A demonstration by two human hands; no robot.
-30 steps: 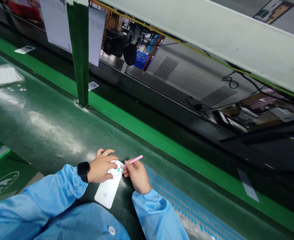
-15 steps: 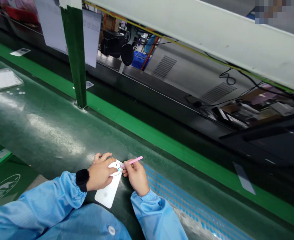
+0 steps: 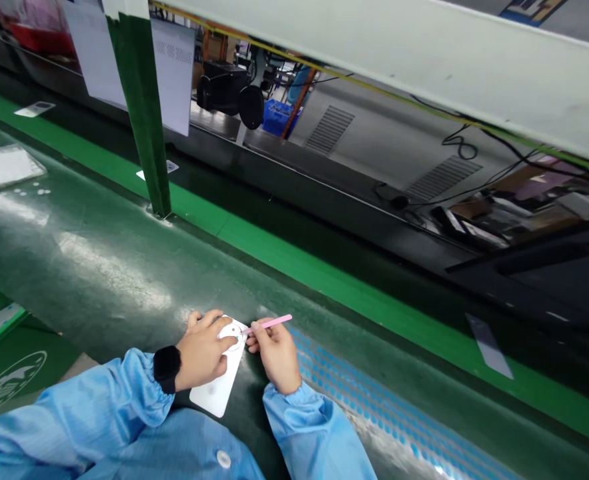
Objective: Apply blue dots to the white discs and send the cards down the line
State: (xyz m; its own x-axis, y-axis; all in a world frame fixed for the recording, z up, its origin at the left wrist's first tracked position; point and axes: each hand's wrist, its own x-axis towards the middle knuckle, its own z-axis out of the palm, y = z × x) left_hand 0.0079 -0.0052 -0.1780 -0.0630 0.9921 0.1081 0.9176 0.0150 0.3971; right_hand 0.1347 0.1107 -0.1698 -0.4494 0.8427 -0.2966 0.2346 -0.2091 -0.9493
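Note:
A white flat phone-shaped panel (image 3: 217, 392) lies on the dark green bench near its front edge. My left hand (image 3: 204, 350) rests on the panel's upper half with fingers curled down, pressing it to the bench; a black watch sits on that wrist. My right hand (image 3: 273, 352) pinches a thin pink stick (image 3: 270, 323), whose tip touches a small round ring on the panel's top end. Both arms wear light blue sleeves.
A sheet of small blue dot stickers (image 3: 364, 400) lies to the right of my hands. A green post (image 3: 141, 113) stands on the bench behind. A bright green strip (image 3: 324, 280) borders a dark conveyor. A white sheet (image 3: 1, 167) lies far left.
The view has drifted slightly; both hands stay on the panel, and the pink stick's tip has shifted a little along the ring.

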